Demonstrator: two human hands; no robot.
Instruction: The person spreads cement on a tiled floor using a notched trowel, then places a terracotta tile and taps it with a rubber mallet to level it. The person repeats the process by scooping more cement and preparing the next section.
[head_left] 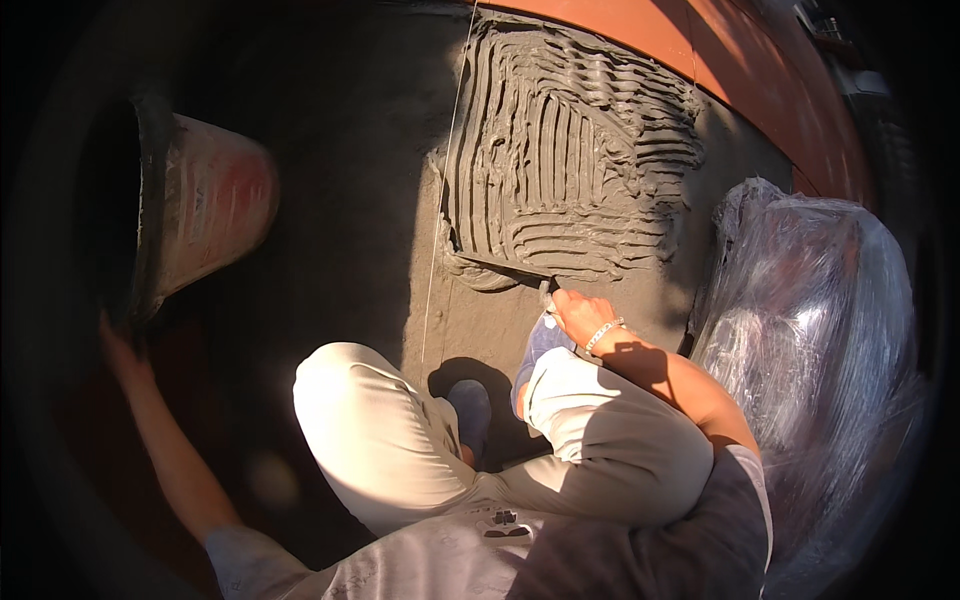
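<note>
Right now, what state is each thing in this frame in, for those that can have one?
Paste: spread, combed into ridges
Trowel: held, blade against the paste's near edge
Right hand: closed on the trowel's handle
Left hand: at the bucket's rim; grip unclear
Bucket: smeared, mouth toward picture left, contents unseen
String: drawn straight
Bundle: wrapped in crinkled clear plastic

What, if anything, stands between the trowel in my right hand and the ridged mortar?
Nothing visible: the trowel in your right hand meets the ridged mortar at its near edge. The thin string runs left of the trowel.
</note>
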